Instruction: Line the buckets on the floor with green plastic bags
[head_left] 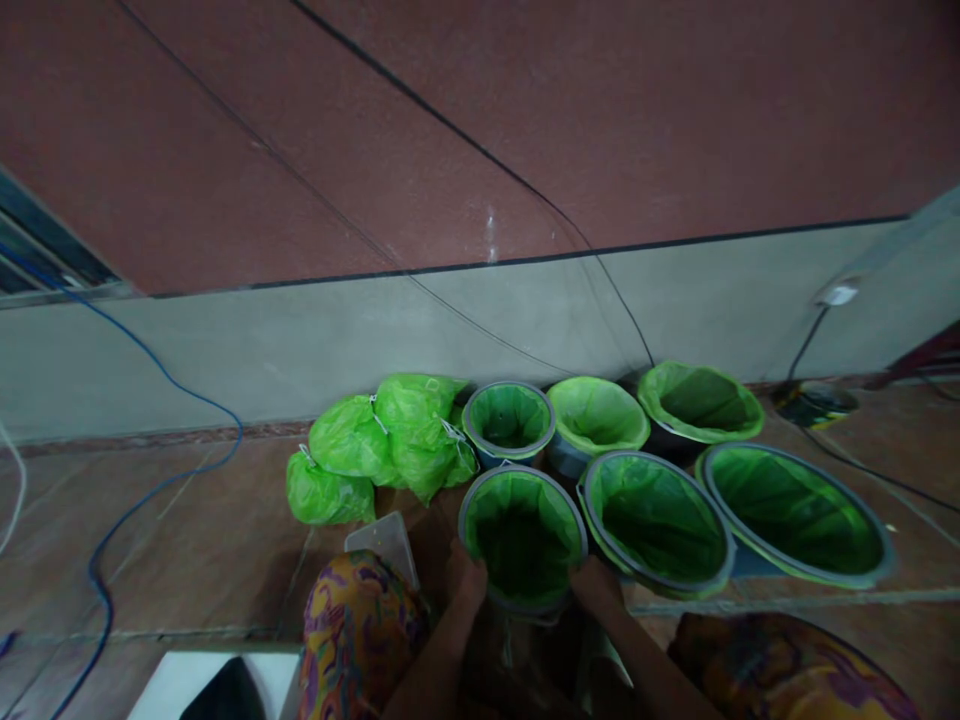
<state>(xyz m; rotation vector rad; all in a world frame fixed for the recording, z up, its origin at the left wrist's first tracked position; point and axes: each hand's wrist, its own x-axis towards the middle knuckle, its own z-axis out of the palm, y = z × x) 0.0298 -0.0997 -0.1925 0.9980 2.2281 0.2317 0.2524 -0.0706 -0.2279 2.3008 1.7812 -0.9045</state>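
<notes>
The lined bin you're working on sits on the floor right in front of you, between your knees, grey rim up, green bag liner inside. Your left hand is on its left side, your right hand on its right side, both touching the bin wall just under the rim. Fingers wrap round the far side and are mostly hidden, so I can't tell how tightly either hand is closed.

Just to the right, touching or nearly so: a second lined bin, then a larger one beside that. Behind them, along the wall, three more lined bins in a row.

Left of the back row, a heap of tied green bags on the floor, against the wall.

A clear plastic piece lies just left of your bin, by your left knee.

Blue cable loops over the floor far left. Black cables run down the wall. A white plug sits on the wall at right.
</notes>
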